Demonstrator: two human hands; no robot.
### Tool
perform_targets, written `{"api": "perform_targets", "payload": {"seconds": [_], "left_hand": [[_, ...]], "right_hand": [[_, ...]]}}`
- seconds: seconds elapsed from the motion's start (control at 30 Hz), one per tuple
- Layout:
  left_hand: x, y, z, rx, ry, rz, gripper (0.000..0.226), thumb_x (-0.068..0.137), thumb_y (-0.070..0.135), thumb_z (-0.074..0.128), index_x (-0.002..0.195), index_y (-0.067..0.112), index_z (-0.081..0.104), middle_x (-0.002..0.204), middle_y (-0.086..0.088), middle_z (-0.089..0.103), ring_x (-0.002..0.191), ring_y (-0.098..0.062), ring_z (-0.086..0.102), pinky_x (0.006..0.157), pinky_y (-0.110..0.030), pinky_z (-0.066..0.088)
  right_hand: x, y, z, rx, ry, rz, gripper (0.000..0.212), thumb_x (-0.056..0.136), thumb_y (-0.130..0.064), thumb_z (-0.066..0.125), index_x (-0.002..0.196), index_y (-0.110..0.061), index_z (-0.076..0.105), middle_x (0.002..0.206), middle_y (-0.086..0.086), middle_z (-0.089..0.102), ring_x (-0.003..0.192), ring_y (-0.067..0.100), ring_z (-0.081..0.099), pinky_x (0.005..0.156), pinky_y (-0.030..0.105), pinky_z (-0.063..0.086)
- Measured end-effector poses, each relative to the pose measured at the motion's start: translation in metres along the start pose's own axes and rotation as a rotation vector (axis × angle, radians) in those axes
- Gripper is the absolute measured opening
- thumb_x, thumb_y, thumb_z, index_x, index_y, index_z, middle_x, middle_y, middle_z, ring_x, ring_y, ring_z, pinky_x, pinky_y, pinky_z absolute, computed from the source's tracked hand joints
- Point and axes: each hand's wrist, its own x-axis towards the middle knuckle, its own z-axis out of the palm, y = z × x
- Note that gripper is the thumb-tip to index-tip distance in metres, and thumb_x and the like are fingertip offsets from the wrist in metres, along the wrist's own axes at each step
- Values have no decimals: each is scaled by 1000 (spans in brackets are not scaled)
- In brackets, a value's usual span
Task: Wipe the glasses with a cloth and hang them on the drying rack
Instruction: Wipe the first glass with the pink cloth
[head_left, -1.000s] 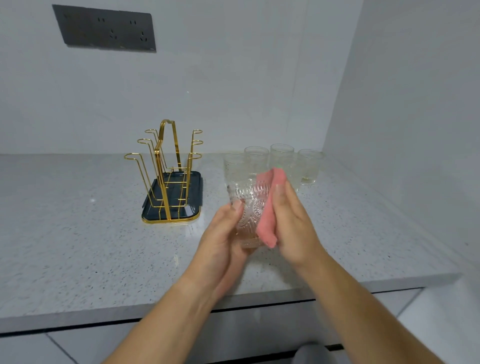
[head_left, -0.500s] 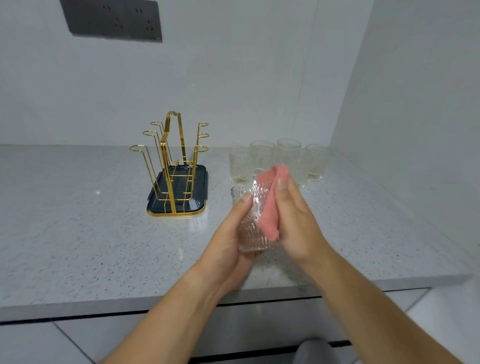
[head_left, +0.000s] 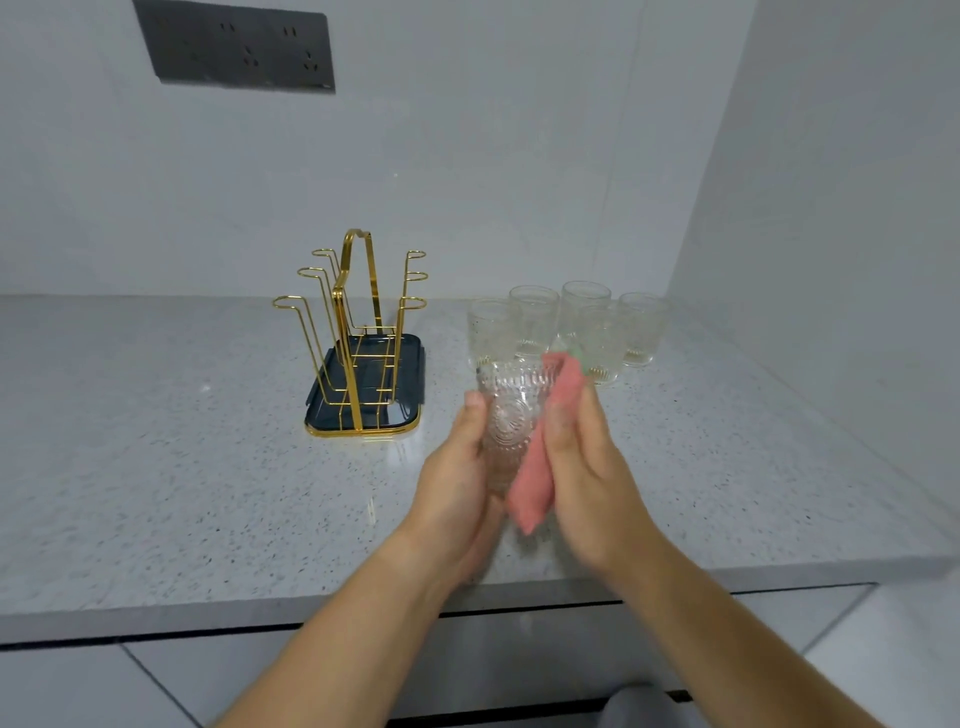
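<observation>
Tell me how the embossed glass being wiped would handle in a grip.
The embossed glass looks rigid and probably breakable if dropped. Its raised pattern likely helps the left hand hold it without slipping. Set on its side, its round body would probably roll.

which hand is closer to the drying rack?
Left. The left hand grips the glass just right of the rack; the right hand holds the cloth against the glass's far side.

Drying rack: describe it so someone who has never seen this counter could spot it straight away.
On the speckled grey countertop, below the dark socket panel on the wall, stands the drying rack. It is left of the cluster of clear glasses, and alone has gold wire prongs and a handle rising from a dark tray.
</observation>
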Motion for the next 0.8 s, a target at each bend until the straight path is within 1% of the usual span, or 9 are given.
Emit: {"api": "perform_targets", "payload": {"seconds": [0.1, 0.17, 0.27, 0.33, 0.4, 0.5, 0.67, 0.73, 0.8], "left_hand": [[-2, 7, 1, 69, -9, 32, 65, 108, 57, 27, 136, 12, 64, 130, -11, 73, 121, -22, 70, 108, -42, 49], [-6, 6, 3, 155, -43, 53, 56, 99, 61, 49, 134, 18, 58, 121, 2, 78, 111, -13, 75, 103, -45, 52], [-8, 1, 2, 197, -34, 48, 43, 97, 49, 60, 132, 23, 58, 114, 9, 79, 108, -10, 75, 108, -52, 51], [-8, -3, 5, 174, -82, 17, 49, 101, 48, 54, 140, 19, 62, 136, -11, 70, 128, -29, 65, 117, -56, 41], [-7, -3, 7, 127, -73, 1, 49, 103, 45, 47, 139, 17, 65, 138, -16, 68, 129, -31, 63, 115, -52, 42], [-10, 5, 11, 1, -47, 30, 47, 110, 38, 37, 133, 12, 68, 129, -10, 74, 121, -22, 70, 105, -42, 49], [-7, 4, 2, -12, -50, 19, 67, 97, 50, 65, 146, 8, 52, 140, -21, 65, 128, -34, 65, 105, -48, 53], [-6, -1, 1, 6, -66, -10, 82, 87, 53, 76, 150, 11, 47, 145, -20, 61, 133, -34, 62, 107, -48, 52], [-4, -5, 2, 26, -89, -14, 73, 91, 54, 69, 148, 13, 53, 144, -18, 63, 134, -35, 60, 111, -49, 49]], "right_hand": [[-21, 9, 11, -96, -45, -48, 71, 100, -55, 26, 163, -35, -1, 168, -28, 7, 149, -19, 8, 119, 6, 13], [-23, 12, 10, -119, -43, -52, 71, 101, -53, 25, 163, -34, -4, 169, -26, 3, 151, -16, 4, 124, 15, 12], [-8, 4, 0, -66, -17, -27, 68, 101, -58, 23, 163, -36, 6, 170, -16, 19, 153, -9, 15, 128, 25, 15], [6, -5, -9, 0, 45, -2, 69, 97, -61, 24, 161, -34, 23, 162, -13, 37, 147, -9, 30, 125, 18, 22], [13, -10, -15, -15, 64, -41, 67, 97, -58, 25, 159, -31, 30, 159, -19, 39, 143, -12, 34, 117, 8, 27], [0, -5, -6, -169, -13, -72, 67, 102, -56, 22, 163, -32, 10, 169, -23, 15, 150, -14, 16, 111, -3, 16], [-30, 12, 5, -302, -88, -110, 75, 100, -53, 23, 161, -31, -16, 167, -29, -14, 152, -14, -7, 127, 22, 8], [-22, 9, -1, -215, -89, -85, 75, 99, -61, 21, 162, -33, -9, 170, -21, 5, 153, -10, 6, 125, 17, 12], [-7, 3, -9, -73, -36, -35, 77, 96, -74, 16, 162, -35, 11, 147, -5, 47, 146, 3, 38, 126, 24, 23]]}}
